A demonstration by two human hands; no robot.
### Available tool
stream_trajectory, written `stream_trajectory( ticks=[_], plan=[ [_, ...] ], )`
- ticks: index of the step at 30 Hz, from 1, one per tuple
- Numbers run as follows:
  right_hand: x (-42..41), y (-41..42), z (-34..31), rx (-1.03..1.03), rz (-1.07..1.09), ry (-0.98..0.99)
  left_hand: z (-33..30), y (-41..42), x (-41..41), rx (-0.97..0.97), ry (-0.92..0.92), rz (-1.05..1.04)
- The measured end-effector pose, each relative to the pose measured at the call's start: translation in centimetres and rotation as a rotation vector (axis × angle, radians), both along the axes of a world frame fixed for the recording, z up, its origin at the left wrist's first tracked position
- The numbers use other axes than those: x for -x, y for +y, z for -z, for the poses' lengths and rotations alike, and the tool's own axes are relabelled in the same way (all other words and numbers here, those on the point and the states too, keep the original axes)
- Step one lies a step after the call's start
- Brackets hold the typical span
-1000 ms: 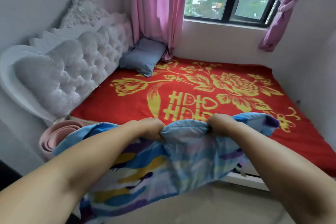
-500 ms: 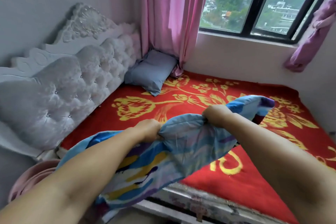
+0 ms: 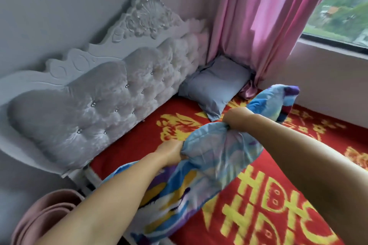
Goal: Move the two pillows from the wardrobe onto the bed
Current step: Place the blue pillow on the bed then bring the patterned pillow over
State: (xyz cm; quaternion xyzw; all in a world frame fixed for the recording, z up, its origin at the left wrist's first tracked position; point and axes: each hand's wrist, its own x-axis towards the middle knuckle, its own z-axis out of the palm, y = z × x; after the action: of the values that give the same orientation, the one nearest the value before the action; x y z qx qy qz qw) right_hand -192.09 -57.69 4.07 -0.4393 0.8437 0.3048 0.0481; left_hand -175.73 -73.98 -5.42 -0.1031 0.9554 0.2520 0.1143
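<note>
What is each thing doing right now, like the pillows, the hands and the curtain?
Patterned pillow: held up over the bed, bunched, not set down.
Grey pillow: lying on the bed by the headboard.
Left hand: closed on the patterned pillow.
Right hand: closed on the patterned pillow.
Curtain: drawn aside, hanging in the corner.
Bed: covered with a red blanket.
</note>
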Motion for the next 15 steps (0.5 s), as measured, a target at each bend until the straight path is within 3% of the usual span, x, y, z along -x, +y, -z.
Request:
stream_trajectory(
  ticks=[11, 15],
  plan=[
    [10.8, -23.7, 11.4, -0.075, 0.064, -0.2, 11.9, -20.7, 9.0, -0.208, -0.126, -0.113],
    [13.0, -30.5, 17.1, 0.067, 0.076, -0.237, 17.4, -27.6, 11.0, -0.174, -0.207, -0.191]
  ],
)
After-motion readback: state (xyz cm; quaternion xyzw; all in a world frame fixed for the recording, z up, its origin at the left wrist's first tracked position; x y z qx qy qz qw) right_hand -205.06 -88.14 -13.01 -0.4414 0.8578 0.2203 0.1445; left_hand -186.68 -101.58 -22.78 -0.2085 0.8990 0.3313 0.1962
